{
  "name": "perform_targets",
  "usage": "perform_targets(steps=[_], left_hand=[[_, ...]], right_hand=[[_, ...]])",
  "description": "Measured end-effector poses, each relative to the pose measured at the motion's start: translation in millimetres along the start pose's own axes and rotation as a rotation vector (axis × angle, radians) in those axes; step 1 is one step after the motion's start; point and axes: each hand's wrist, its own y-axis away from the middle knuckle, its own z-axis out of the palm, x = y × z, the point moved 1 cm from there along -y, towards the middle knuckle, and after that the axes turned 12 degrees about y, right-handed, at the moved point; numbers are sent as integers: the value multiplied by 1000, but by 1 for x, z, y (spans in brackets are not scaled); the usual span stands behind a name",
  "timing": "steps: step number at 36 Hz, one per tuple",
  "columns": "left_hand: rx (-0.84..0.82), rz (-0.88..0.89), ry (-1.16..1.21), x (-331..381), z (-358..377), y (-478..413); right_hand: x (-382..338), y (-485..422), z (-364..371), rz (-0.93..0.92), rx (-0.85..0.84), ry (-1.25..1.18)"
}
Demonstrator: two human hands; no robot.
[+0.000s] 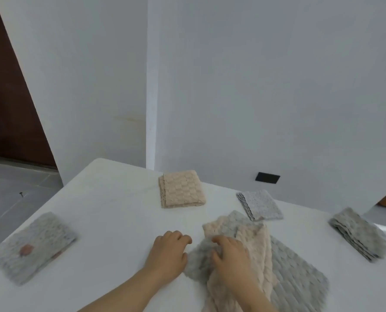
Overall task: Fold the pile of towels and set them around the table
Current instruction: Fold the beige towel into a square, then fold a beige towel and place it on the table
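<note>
Under the right hand point(230, 255), a messy pile point(295, 266) waits.
Four folded towels point(181, 189) lie around it; it grips the pile, and the left hand point(168, 248) rests loose, empty.

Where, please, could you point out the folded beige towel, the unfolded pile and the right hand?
folded beige towel point(182, 189), head view, middle of its top face.
unfolded pile point(297, 273), head view, on its flat grey towel.
right hand point(231, 252), head view, back of the hand.
</note>
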Motion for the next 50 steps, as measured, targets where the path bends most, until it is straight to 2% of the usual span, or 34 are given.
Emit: perform_targets(steps=[3,6,9,13,16,20,27,37,43,50], left_hand=[[11,10,-49,11,16,28],[23,5,-68,16,31,59],[137,101,-89,11,53,86],[315,154,-91,7,76,109],[382,170,-80,6,85,121],[394,135,-31,8,85,137],[341,143,-48,14,94,174],[335,151,-34,21,104,222],[345,101,-18,26,105,220],[386,20,-76,40,109,198]], right_hand=[[9,33,6,19,30,102],[18,65,20,13,244,107],[25,95,37,19,236,197],[30,126,57,12,240,207],[32,142,74,45,236,182],[31,158,87,70,390,107],[27,183,97,39,367,0],[21,228,106,32,398,-13],[32,225,99,132,420,-262],[39,203,98,175,443,-222]])
